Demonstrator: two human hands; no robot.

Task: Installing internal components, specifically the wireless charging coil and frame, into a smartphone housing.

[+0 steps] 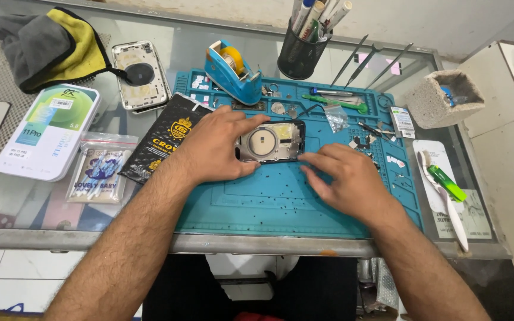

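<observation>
Leftmost, I log a grey-and-yellow cloth (49, 47) bunched at the far corner of the glass table (7, 205), with a white boxed part (49, 131), a small clear packet (99, 169) and a black foil pouch (162, 139) laid flat in a row nearer me, all off the mat so the work zone stays free; a spare phone back (141, 74) lies behind them

Centre: teal work mat (281, 202). My left hand (212, 145) is cupped over the left end of the opened phone housing (272, 142), fingers wrapped on its edges, pinning it flat to the mat. My right hand (346, 178) lies spread and unclenched just right of the housing, fingertips at its lower right corner, holding nothing. Near half of the mat bare except scattered specks: room to slide toward me

Behind: blue tape dispenser (233, 71), black pen cup (298, 53), tweezers (364, 59)

Right: grey stone block (444, 98), white toothbrush (444, 196) beside the mat edge, close to the table rim
</observation>
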